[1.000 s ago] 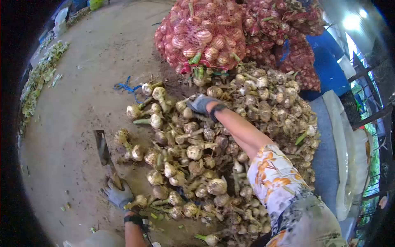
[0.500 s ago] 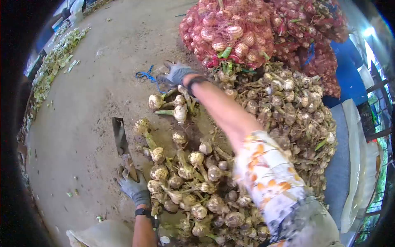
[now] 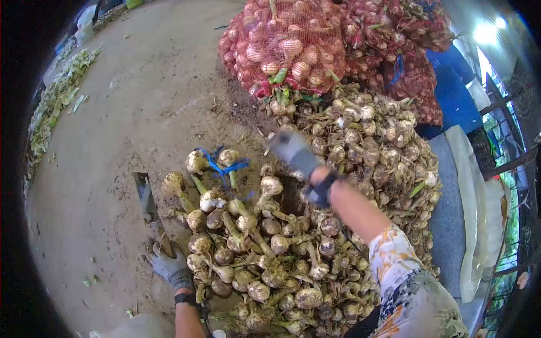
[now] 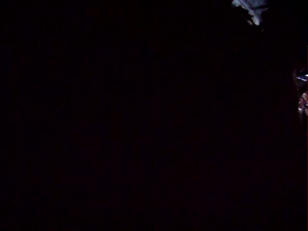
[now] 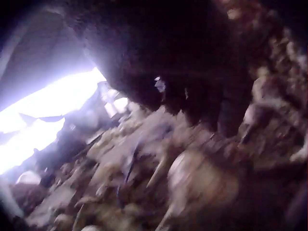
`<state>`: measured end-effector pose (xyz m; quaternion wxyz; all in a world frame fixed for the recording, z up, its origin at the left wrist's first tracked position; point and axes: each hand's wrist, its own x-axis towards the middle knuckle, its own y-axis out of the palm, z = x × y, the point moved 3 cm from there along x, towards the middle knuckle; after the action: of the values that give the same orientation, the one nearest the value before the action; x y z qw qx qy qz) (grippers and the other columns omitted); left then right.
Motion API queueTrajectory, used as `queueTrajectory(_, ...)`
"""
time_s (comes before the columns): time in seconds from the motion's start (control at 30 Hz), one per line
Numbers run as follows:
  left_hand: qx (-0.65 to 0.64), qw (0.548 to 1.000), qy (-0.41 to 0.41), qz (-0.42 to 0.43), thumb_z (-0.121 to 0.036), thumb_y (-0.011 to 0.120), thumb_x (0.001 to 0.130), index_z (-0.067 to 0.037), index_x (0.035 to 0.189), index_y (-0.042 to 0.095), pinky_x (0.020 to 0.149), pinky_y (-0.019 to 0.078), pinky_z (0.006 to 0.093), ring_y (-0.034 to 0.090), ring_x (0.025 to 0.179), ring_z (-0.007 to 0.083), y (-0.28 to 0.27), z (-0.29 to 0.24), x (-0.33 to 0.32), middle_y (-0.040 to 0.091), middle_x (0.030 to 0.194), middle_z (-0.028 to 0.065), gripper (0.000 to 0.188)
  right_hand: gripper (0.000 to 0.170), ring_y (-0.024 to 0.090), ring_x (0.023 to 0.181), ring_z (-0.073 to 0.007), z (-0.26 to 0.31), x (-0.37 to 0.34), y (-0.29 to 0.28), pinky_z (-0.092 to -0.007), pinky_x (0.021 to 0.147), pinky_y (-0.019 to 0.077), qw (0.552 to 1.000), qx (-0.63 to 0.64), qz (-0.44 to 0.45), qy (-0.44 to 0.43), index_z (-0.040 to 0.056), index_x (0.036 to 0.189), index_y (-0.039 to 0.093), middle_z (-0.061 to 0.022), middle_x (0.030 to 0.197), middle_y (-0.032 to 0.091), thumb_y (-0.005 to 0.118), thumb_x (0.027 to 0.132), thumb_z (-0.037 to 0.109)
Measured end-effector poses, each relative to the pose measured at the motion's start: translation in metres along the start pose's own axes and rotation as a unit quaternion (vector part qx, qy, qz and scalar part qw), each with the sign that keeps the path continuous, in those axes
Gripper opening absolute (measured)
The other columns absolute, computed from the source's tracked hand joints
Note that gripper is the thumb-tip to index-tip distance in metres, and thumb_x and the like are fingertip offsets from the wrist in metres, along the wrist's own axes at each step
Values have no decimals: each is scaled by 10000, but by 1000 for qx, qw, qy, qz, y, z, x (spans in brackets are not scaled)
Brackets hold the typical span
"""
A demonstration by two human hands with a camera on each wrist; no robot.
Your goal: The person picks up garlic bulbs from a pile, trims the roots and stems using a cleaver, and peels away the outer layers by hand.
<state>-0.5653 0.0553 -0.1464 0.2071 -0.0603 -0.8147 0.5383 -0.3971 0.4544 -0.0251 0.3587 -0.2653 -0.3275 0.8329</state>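
In the head view my gloved left hand [image 3: 169, 267] grips the wooden handle of a knife [image 3: 147, 197] low over the floor, its broad dark blade pointing away. Just right of it lies a spread of garlic bulbs [image 3: 258, 291] with thick cut stems. A blue string [image 3: 225, 163] lies over bulbs at the far end of this spread. My gloved right hand [image 3: 292, 151], blurred, hovers at the edge of the larger garlic pile [image 3: 366, 146], with no bulb showing in it. Below its dark outline in the right wrist view is a blurred garlic bulb [image 5: 202, 183]. The left wrist view is almost wholly black.
Red mesh sacks [image 3: 284, 50] packed with bulbs stand beyond the pile. Leaf scraps [image 3: 56, 112] line the left side of the concrete floor [image 3: 124, 124]. A grey-blue mat [image 3: 448, 225] and white sheeting [image 3: 479, 225] border the pile on the right.
My right hand reached out to the blue string, then came back rightward to the pile's edge. String and several bulbs now lie nearer, bunched together. The left hand stays on the knife.
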Motion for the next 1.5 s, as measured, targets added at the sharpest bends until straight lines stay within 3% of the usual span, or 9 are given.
queueTrajectory(0.1, 16, 999, 12, -34, -271, 650, 760, 12, 1069, 549, 1008, 322, 489, 442, 1141, 409, 3, 1, -1, 537, 1143, 229, 431, 483, 610, 922, -309, -56, 102, -46, -363, 819, 474, 942, -180, -275, -67, 101, 1056, 627, -113, 1009, 662, 656, 767, 487)
queueTrajectory(0.2, -38, 998, -44, 17, -271, 653, 757, 7, 1055, 554, 1019, 302, 489, 449, 1122, 411, -8, -9, 3, 540, 1121, 234, 419, 722, 544, 1116, -312, -88, 201, -19, -377, 859, 442, 966, -162, -169, -111, 111, 1257, 529, -123, 1254, 557, 590, 748, 619)
queueTrajectory(0.37, -5, 1000, 4, -15, -306, 662, 748, 3, 1058, 550, 1007, 299, 507, 451, 1105, 420, -3, -4, 2, 542, 1093, 242, 452, 429, 598, 940, -163, -65, 132, 3, -342, 799, 486, 985, 160, 38, 61, 51, 1104, 624, -48, 1066, 643, 665, 815, 366)
queueTrajectory(0.57, -12, 1000, -11, -7, -298, 667, 747, -10, 1079, 547, 976, 334, 525, 442, 1130, 426, -5, -6, 1, 528, 1126, 261, 456, 679, 519, 1140, -327, -6, 6, 17, -385, 959, 426, 941, -120, 222, -226, 144, 1321, 451, -163, 1238, 533, 579, 792, 550)
queueTrajectory(0.73, -23, 999, -23, -9, -283, 664, 747, -7, 1078, 547, 969, 345, 514, 442, 1137, 417, -4, -7, 1, 523, 1162, 232, 447, 592, 587, 1034, -305, 30, 104, 21, -437, 889, 473, 927, -320, -43, -193, 203, 1363, 394, -169, 1318, 453, 601, 813, 271)
queueTrajectory(0.93, -28, 999, 25, -22, -250, 664, 748, 6, 1071, 551, 995, 330, 484, 446, 1127, 398, -3, -9, 3, 533, 1174, 195, 427, 482, 568, 1056, -349, -9, 203, 50, -483, 892, 465, 806, -550, 8, -219, 198, 1349, 401, -151, 1372, 402, 462, 873, 162)
queueTrajectory(1.13, -22, 1000, -10, 2, -260, 684, 739, 7, 1081, 552, 977, 356, 490, 446, 1135, 416, -6, -10, 4, 515, 1189, 237, 453, 326, 642, 881, -307, -61, 152, 30, -421, 746, 526, 893, -426, -90, -113, 88, 1193, 540, -173, 1073, 621, 440, 890, 155)
queueTrajectory(1.37, 56, 997, -38, 38, -349, 678, 744, 9, 1175, 511, 977, 365, 487, 412, 1186, 439, 2, -1, -1, 461, 1240, 291, 585, 426, 595, 952, -381, 7, -19, 3, -445, 822, 477, 901, -318, 256, -149, 86, 1127, 558, -227, 1013, 608, 546, 825, 386)
queueTrajectory(1.5, 6, 1000, -17, 21, -369, 667, 744, 12, 1169, 517, 962, 368, 489, 432, 1160, 431, 7, 5, 1, 478, 1226, 283, 590, 731, 544, 1086, -368, 79, -7, 44, -433, 950, 422, 914, -304, 83, -254, 188, 1324, 454, -190, 1221, 537, 412, 801, 697)
